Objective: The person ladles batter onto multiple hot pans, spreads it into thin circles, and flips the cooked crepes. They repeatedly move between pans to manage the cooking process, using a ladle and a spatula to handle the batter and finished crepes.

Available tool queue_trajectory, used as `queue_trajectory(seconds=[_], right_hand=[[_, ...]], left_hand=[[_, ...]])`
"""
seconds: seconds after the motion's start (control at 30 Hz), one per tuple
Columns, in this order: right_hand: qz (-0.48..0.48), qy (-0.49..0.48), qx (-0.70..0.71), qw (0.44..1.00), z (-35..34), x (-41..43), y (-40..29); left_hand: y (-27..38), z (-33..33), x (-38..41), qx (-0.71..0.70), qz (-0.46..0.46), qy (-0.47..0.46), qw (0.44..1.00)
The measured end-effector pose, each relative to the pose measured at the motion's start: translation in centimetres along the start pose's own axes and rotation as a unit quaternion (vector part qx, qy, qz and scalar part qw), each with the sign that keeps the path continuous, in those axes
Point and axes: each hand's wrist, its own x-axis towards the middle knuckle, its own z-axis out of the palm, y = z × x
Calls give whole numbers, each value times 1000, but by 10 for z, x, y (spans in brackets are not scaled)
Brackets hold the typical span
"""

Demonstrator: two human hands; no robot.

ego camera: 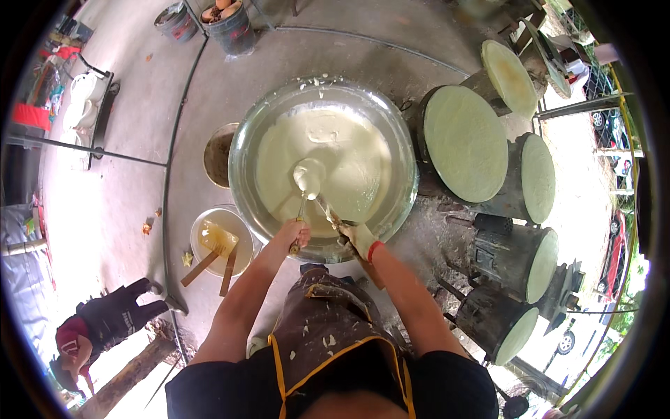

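Observation:
A wide metal basin [243,157] in front of me holds thick, pale batter [361,173]. My left hand [294,234] grips the handle of a utensil with a thin shaft [302,207], pointing into the basin. Across from it, my right hand [358,240] is closed around a long wooden handle [372,272] smeared with batter. That hand looks pale, gloved or coated, with a red band at the wrist. The two tools meet over the batter at a batter-covered rounded head [309,177]; which tool it belongs to is hard to tell.
Left of the basin, a white bucket [196,238] holds yellowish liquid and two wooden-handled brushes [229,269]. A brown round container [217,157] stands behind it. Drum stoves [500,256] with round, batter-covered griddles [466,144] line the right. Another person [112,314] bends at lower left.

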Motion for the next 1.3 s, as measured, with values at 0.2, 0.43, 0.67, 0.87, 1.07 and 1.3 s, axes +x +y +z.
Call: queue_trajectory(seconds=[0.2, 0.43, 0.67, 0.87, 1.07, 1.3], right_hand=[[-130, -93, 165, 973, 37, -117, -136], [-340, -63, 167, 923, 7, -238, -186], [-352, 243, 213, 879, -50, -274, -38], [-286, 582, -89, 756, -118, -343, 200], [-101, 679, -59, 724, -29, -514, 509], [-57, 693, 263, 669, 111, -556, 620]], left_hand=[[84, 159, -120, 37, 185, -83, 979], [138, 248, -193, 315, 381, -84, 865], [18, 263, -159, 608, 279, 51, 742], [-164, 341, -162, 366, -247, -235, 866], [-377, 377, -183, 278, -524, -209, 778], [-594, 353, -250, 604, -551, -361, 448]])
